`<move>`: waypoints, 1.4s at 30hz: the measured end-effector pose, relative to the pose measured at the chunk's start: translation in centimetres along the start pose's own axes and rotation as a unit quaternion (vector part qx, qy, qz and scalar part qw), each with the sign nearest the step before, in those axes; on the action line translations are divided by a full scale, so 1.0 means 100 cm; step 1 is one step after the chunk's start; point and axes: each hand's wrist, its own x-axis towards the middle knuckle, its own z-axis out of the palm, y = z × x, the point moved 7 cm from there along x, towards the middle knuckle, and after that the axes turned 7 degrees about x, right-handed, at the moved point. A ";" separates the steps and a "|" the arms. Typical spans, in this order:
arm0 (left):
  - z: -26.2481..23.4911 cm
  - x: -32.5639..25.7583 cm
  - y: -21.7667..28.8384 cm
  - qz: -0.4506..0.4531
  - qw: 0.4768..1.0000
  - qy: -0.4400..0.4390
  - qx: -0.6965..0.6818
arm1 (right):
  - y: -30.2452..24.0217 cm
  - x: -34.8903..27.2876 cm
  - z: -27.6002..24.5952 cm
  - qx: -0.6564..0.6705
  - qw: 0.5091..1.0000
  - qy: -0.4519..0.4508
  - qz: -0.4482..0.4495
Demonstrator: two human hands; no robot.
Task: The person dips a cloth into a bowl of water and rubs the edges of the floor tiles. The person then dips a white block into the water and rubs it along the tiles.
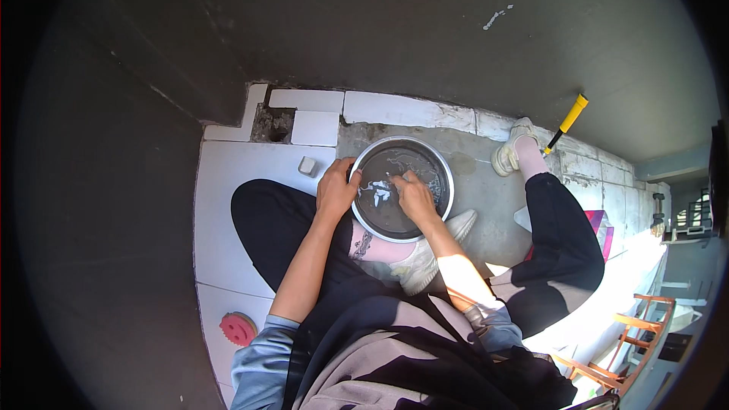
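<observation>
A round metal bowl [449, 175] with a shiny rim stands between my legs on the grey floor. Dark grey liquid or paste [387, 216] covers its inside, with pale streaks and bright reflections near the middle. My left hand [335, 191] grips the rim on the left side, thumb over the edge. Inside the bowl, at its right half, my right hand [415, 197] is closed with the fingertips pinched toward the middle. Whatever those fingers hold, if anything, is too small to make out. A small grey block [307, 166] lies on the white tile beside my left hand.
White floor tiles [250, 159] border a dark wall, with a rough hole [273, 123] at the far corner. A yellow-and-black handle [567, 123] leans by my right foot. A pink sponge [238, 329] lies at lower left. A wooden ladder-like frame [638, 324] is at lower right.
</observation>
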 end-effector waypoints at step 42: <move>0.002 0.001 -0.002 -0.003 1.000 -0.006 -0.011 | 0.004 0.015 -0.030 0.136 0.983 0.126 0.012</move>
